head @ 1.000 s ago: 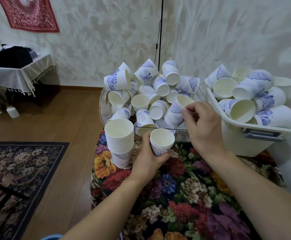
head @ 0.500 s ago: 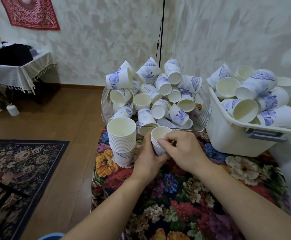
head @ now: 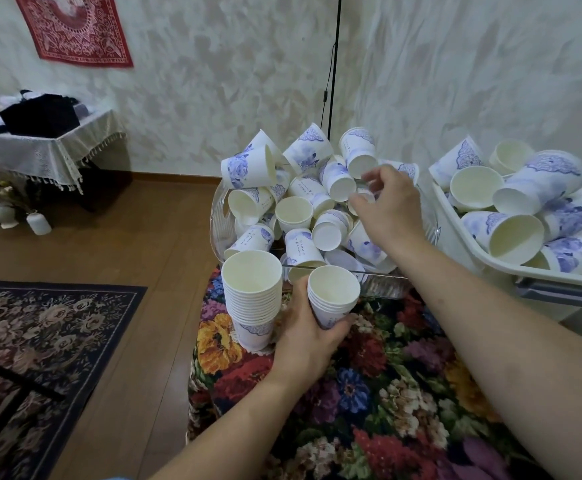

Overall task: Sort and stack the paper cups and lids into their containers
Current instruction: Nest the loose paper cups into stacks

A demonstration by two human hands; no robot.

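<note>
My left hand (head: 308, 336) grips a short stack of nested white paper cups (head: 333, 296) standing on the flowered cloth. A taller stack of cups (head: 253, 299) stands just left of it. Behind them a clear tray (head: 218, 223) is heaped with loose blue-flowered cups (head: 294, 211). My right hand (head: 391, 209) is over the right side of that heap, thumb and fingers curled round a small cup (head: 364, 195) that is mostly hidden by the hand.
A white bin (head: 511, 268) at the right holds larger blue-flowered cups (head: 511, 233). The flowered tablecloth (head: 369, 393) ends at the left over a wooden floor with a dark rug (head: 40, 341). A black cable (head: 333, 64) hangs down the wall behind the tray.
My right hand dropped a cup into the short stack, then moved up and back to the heap in the clear tray. My left hand stayed on the short stack.
</note>
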